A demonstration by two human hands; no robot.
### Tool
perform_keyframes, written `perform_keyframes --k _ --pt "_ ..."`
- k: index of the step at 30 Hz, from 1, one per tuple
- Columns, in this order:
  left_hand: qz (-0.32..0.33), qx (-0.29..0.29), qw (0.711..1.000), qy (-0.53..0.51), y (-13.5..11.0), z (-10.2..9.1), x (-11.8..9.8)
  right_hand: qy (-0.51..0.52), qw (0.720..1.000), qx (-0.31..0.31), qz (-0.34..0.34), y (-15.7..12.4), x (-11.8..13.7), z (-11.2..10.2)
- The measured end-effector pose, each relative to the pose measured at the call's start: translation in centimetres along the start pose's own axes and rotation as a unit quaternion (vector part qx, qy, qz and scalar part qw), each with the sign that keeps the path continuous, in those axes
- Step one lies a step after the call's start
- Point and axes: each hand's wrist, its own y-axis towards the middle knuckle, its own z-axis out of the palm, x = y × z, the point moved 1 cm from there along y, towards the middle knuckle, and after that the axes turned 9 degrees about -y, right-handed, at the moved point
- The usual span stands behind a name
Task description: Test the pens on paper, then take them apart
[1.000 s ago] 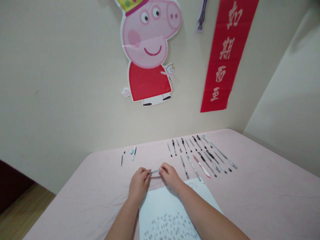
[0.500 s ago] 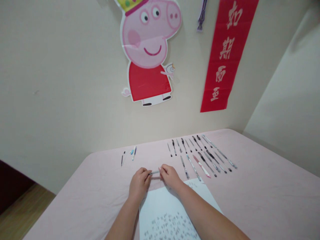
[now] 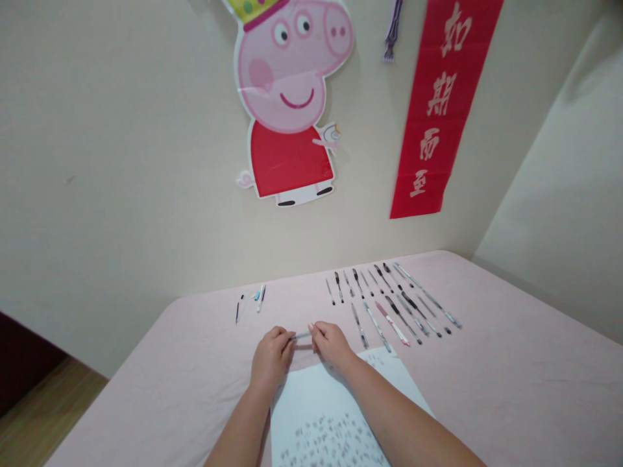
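Pen (image 3: 300,336) held level between the two hands, low over the pink worktop (image 3: 487,389), just beyond the far edge of the sheet of paper (image 3: 316,402). Pinched at its left end by the left hand (image 3: 270,357), grip closed on the pen, fingers curled under. Pinched at its right end by the right hand (image 3: 333,344), grip likewise closed on the pen, thumb and fingertips meeting at the barrel. Only a short middle stretch of barrel on show between the two.

Set against the pictures from half a second and a second ago: same spot for both hands, same level pen, no shift to make out.

Sheet of paper under both forearms, handwriting across its near part. To the right, apart from the hands, row of pens (image 3: 389,298) laid side by side in two ranks. To the left rear, a few loose pens (image 3: 250,301) near the wall. On the wall above, pig cutout (image 3: 289,97) and red banner (image 3: 438,110).
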Motion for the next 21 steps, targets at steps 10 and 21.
perform_keyframes --k 10,21 --pt "0.001 0.002 1.000 0.001 -0.03 0.02 0.06 -0.008 1.000 -0.012 -0.021 0.08 -0.12 0.08" --pt "-0.001 0.004 1.000 0.003 0.05 -0.17 -0.29 0.018 0.999 -0.003 -0.044 0.11 -0.36 0.29"
